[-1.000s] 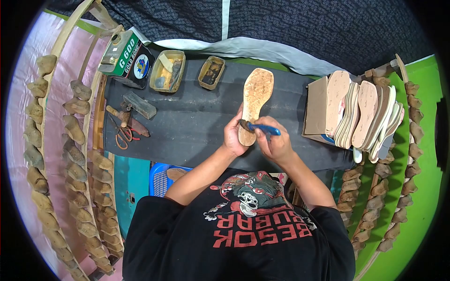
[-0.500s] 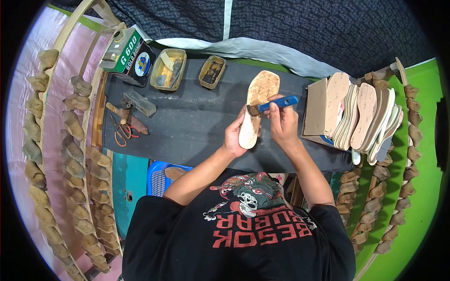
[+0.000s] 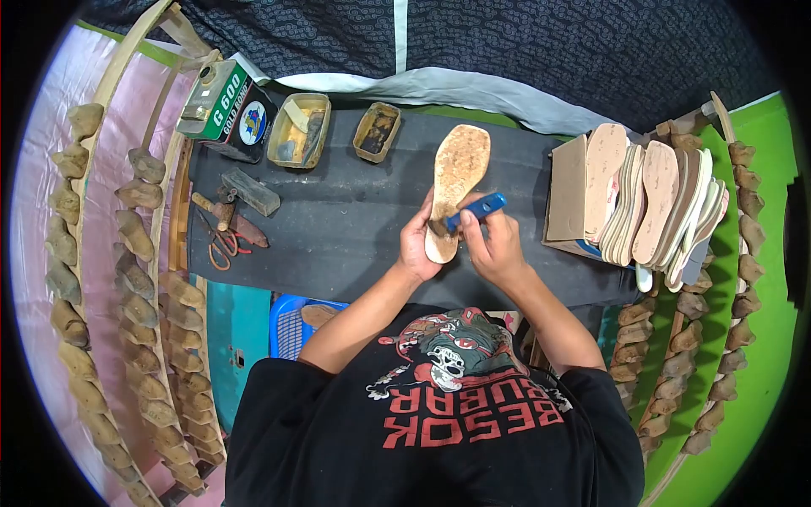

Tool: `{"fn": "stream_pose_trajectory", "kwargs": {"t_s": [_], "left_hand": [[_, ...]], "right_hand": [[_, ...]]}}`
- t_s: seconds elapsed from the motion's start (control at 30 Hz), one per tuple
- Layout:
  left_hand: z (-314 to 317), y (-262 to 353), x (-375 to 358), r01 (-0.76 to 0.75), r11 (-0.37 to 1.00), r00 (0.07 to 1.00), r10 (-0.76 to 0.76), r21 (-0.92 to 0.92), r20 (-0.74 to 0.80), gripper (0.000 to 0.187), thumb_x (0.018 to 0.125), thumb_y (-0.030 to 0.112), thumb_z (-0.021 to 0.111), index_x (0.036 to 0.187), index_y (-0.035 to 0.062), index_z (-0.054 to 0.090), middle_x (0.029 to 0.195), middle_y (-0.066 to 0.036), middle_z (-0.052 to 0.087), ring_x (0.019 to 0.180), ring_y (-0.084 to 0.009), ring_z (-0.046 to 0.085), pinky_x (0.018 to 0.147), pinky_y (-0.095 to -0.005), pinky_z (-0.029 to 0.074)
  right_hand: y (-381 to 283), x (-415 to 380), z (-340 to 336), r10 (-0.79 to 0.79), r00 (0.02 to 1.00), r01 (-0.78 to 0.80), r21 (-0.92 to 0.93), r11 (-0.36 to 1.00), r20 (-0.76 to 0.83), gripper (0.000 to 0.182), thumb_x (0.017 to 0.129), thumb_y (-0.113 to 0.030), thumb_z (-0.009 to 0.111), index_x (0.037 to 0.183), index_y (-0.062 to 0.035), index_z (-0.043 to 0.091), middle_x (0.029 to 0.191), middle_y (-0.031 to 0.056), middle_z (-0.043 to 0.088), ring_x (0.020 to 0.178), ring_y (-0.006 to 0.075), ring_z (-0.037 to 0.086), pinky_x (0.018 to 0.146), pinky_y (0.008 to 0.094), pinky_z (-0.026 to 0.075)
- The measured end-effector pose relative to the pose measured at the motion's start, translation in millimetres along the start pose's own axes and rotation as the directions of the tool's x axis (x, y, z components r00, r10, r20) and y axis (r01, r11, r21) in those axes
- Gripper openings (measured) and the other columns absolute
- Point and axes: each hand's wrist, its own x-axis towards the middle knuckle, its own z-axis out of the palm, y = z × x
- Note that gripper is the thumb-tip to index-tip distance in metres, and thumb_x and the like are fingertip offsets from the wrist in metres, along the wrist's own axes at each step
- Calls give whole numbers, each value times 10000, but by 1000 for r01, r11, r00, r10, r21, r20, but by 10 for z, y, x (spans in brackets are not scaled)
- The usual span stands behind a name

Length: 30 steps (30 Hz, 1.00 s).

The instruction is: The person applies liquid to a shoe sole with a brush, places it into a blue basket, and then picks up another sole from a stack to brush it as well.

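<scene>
Steadying the insole (image 3: 456,173) at its heel on the dark mat (image 3: 338,220), left hand (image 3: 420,241) fingers clamped on the edge | right hand (image 3: 490,245) fingers closed round the blue-handled brush (image 3: 469,213), bristles on the heel | insole looks light, thin, bendy; best gripped by its edges.

— What differs from half a second ago?
— Your right hand (image 3: 494,245) has drawn the blue-handled brush (image 3: 465,215) back down the insole (image 3: 454,184); the bristles now sit near the heel end, not mid-sole.
— And a second ago?
— Then the brush lay lower, across the heel, its handle almost level. Now it slants up to the right.
</scene>
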Motion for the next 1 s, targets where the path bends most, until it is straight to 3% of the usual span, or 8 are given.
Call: {"fn": "stream_pose_trajectory", "kwargs": {"t_s": [0.17, 0.2, 0.33, 0.5, 0.6, 0.67, 0.9, 1.0], "left_hand": [[-115, 80, 70, -44, 999, 999, 44, -9, 9, 517, 1093, 295, 391, 1597, 181, 378, 1431, -59, 603, 1245, -250, 619, 1035, -432, 516], [151, 95, 18, -29, 999, 994, 27, -13, -110, 518, 1093, 323, 397, 1597, 205, 379, 1339, -59, 642, 1085, -242, 671, 937, -433, 554], [-87, 34, 10, 50, 998, 996, -52, 33, 73, 520, 1084, 356, 407, 1592, 245, 385, 1246, -53, 667, 1019, -208, 661, 814, -415, 563], [-139, -21, -44, 75, 995, 996, -79, -67, -47, 506, 1077, 337, 412, 1569, 219, 424, 1354, -73, 652, 1145, -235, 655, 923, -436, 548], [-61, 16, -69, 7, 985, 990, -31, -173, -140, 465, 1073, 301, 418, 1505, 160, 518, 1378, -110, 649, 1194, -280, 655, 1019, -462, 536], [-286, 32, -27, -22, 993, 1000, 23, -113, 8, 442, 1078, 318, 421, 1466, 147, 546, 1280, -108, 678, 1070, -287, 667, 957, -443, 560], [-278, 177, 19, -95, 995, 993, 95, 0, -71, 461, 1071, 346, 437, 1518, 236, 465, 1208, -49, 658, 990, -241, 673, 791, -433, 583], [-241, 173, 29, -92, 996, 993, 93, 15, -72, 465, 1078, 335, 435, 1533, 238, 452, 1215, -46, 654, 982, -235, 675, 799, -424, 579]], "right_hand": [[-25, -56, -102, 32, 999, -32, -15, 999, 31, 160, 1059, -92, 562, 1148, 35, 601, 870, 120, 703, 721, 151, 696, 644, 291, 546], [-3, -6, -118, 47, 999, -47, 2, 999, 7, 173, 1063, -99, 561, 1168, 33, 598, 877, 115, 704, 719, 126, 672, 642, 273, 537], [197, 183, -70, 76, 986, -65, 81, 995, -150, 178, 1072, -110, 554, 1173, 31, 593, 880, 97, 708, 708, 98, 628, 631, 256, 524], [65, 58, 23, 76, 997, -77, 38, 996, 35, 147, 1018, -88, 608, 1107, 29, 606, 935, 181, 699, 795, 342, 720, 734, 415, 565], [-23, -129, 119, -204, 973, 210, -45, 977, 106, 146, 981, -51, 641, 1090, 38, 604, 1010, 179, 697, 818, 357, 716, 742, 412, 564], [-80, -196, 157, -260, 958, 268, -50, 962, 120, 143, 965, -34, 653, 1077, 41, 604, 1026, 177, 699, 815, 358, 713, 736, 410, 563], [-131, -189, -29, -22, 998, 23, -12, 1000, 63, 117, 961, -20, 648, 1045, 40, 594, 1026, 191, 705, 794, 336, 719, 712, 397, 576], [-122, -182, 74, -231, 972, 234, -63, 970, 47, 94, 971, -28, 643, 1026, 40, 606, 999, 189, 710, 727, 293, 706, 642, 379, 555]]}}
